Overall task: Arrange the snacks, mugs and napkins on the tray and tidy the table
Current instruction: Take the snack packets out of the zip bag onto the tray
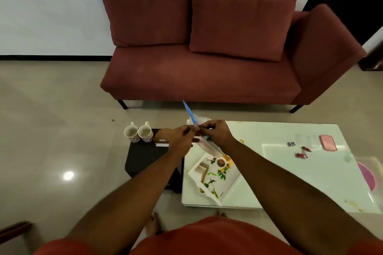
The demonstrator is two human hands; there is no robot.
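Observation:
My left hand [182, 138] and my right hand [217, 133] meet above the table's left end, both pinching the blue-edged top of a clear plastic zip bag [191, 113]. Its blue strip sticks up toward the sofa. Below the hands lies a white tray [215, 174] with a printed flower-and-teacup pattern, on the white glass table [290, 172]. Two floral mugs [138, 133] stand side by side on a dark stool [145, 157]. Behind them sit a brown item and white napkins [161, 144], partly hidden by my left hand.
Small wrapped snacks [301, 152] and a pink case [328, 142] lie on the table's right part. A pink lid [366, 176] shows under the glass at right. A red sofa [207, 58] stands beyond the table. Tiled floor spreads to the left.

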